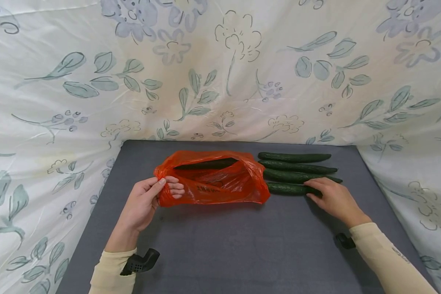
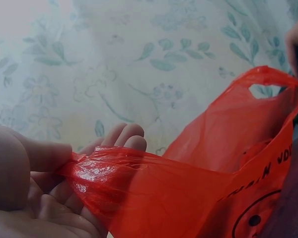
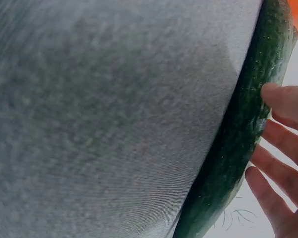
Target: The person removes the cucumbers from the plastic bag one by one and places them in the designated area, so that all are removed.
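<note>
A red plastic bag point(image 1: 220, 194) lies on its side with its mouth open upward. Inside it, a dark green cucumber point(image 1: 206, 164) shows through the opening. At the bag's left end, my left hand point(image 1: 147, 196) pinches the gathered plastic between thumb and fingers; the left wrist view shows the bag point(image 2: 154, 193) stretched from that grip. My right hand point(image 1: 332, 198) is at the right end of the nearest cucumber point(image 1: 284, 188), thumb on its near side and fingers over it. In the right wrist view, thumb and fingertips touch that cucumber point(image 3: 238, 134).
Behind the nearest cucumber lie several others side by side, including the farthest cucumber point(image 1: 294, 157); their left ends lie close to the bag. Everything rests on a dark grey table point(image 1: 228, 249). A floral cloth point(image 1: 220, 73) hangs behind the table and along both sides.
</note>
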The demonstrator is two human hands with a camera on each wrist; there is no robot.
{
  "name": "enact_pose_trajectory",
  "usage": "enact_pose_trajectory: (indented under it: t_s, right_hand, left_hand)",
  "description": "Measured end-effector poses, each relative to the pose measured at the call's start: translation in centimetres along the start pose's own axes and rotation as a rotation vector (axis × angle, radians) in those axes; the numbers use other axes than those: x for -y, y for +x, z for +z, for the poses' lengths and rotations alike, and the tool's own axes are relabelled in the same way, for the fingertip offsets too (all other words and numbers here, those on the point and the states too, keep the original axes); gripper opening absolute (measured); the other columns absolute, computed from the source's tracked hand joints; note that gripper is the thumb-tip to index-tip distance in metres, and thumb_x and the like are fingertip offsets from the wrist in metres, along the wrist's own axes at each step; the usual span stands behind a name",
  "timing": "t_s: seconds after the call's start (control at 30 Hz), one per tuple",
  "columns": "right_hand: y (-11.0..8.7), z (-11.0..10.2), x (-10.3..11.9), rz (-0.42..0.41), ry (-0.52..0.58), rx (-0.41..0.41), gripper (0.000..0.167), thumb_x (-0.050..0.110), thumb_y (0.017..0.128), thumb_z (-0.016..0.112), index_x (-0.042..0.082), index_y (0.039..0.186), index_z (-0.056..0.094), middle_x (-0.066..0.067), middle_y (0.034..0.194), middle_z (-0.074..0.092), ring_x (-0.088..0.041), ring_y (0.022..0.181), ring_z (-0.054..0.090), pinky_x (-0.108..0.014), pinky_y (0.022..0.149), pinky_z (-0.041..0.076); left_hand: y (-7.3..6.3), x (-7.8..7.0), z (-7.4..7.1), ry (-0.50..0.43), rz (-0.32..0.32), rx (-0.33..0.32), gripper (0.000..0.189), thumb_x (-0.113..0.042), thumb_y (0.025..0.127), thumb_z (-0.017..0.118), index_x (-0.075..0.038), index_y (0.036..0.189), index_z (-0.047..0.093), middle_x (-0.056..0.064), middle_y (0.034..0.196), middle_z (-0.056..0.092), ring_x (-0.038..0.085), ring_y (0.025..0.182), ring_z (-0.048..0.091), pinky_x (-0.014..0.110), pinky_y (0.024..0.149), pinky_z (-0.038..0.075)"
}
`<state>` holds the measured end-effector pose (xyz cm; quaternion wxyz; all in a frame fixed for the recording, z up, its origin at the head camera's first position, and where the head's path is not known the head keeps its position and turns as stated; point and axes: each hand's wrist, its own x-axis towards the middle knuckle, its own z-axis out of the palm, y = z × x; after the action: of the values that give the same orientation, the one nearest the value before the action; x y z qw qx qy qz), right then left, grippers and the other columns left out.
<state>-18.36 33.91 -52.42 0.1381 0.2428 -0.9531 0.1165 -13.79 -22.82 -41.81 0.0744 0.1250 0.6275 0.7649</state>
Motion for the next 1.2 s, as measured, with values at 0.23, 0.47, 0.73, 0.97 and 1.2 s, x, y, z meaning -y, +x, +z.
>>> enact_pose_trajectory:
  t_s: [0.23, 0.47, 0.73, 0.97, 1.2]
  right_hand:
    - [0.1, -0.2, 0.6, 0.013, 0.054, -0.067, 0.046, 0.019, 0.085, 0.094, 0.009, 0.128, 0.079, -0.016, 0.120, 0.075, -0.038, 0.105, 0.073, -0.062, 0.078, 0.062]
    - [0.7, -1.2, 1.7, -0.011, 0.086, -0.126, 0.050, 0.017, 0.082, 0.096, 0.009, 0.129, 0.078, -0.016, 0.121, 0.075, -0.037, 0.104, 0.073, -0.061, 0.075, 0.062]
    - [1.4, -2.3, 3.1, -0.027, 0.099, -0.163, 0.050, 0.014, 0.081, 0.097, 0.009, 0.127, 0.079, -0.014, 0.123, 0.074, -0.036, 0.106, 0.073, -0.059, 0.076, 0.063]
    - [2.0, -2.7, 4.2, -0.046, 0.100, -0.171, 0.051, 0.015, 0.079, 0.098, 0.009, 0.127, 0.080, -0.014, 0.122, 0.075, -0.035, 0.106, 0.073, -0.059, 0.078, 0.064]
    - [2.7, -3.0, 5.3, -0.081, 0.117, -0.182, 0.056, 0.011, 0.077, 0.098, 0.011, 0.130, 0.078, -0.012, 0.125, 0.074, -0.033, 0.108, 0.073, -0.058, 0.080, 0.064]
  left_hand:
    - [0.1, -0.1, 0.1, 0.010, -0.004, 0.009, 0.041, -0.010, 0.117, 0.049, 0.029, 0.128, 0.053, 0.013, 0.111, 0.079, 0.021, 0.097, 0.079, 0.036, 0.091, 0.065]
    - [0.0, -0.1, 0.3, 0.018, -0.003, 0.020, 0.046, -0.011, 0.117, 0.049, 0.033, 0.132, 0.047, 0.013, 0.113, 0.079, 0.022, 0.100, 0.079, 0.038, 0.092, 0.064]
    - [0.0, 0.0, 0.2, 0.039, 0.006, -0.003, 0.045, -0.010, 0.116, 0.052, 0.032, 0.132, 0.049, 0.014, 0.113, 0.079, 0.024, 0.100, 0.080, 0.040, 0.094, 0.063]
    - [-0.1, 0.2, 0.0, 0.038, 0.035, -0.027, 0.034, -0.002, 0.114, 0.054, 0.028, 0.127, 0.057, 0.014, 0.110, 0.080, 0.023, 0.097, 0.080, 0.041, 0.095, 0.063]
    - [-0.1, 0.3, -0.1, 0.018, 0.066, -0.025, 0.027, 0.003, 0.111, 0.056, 0.027, 0.124, 0.061, 0.015, 0.110, 0.080, 0.026, 0.097, 0.080, 0.043, 0.094, 0.063]
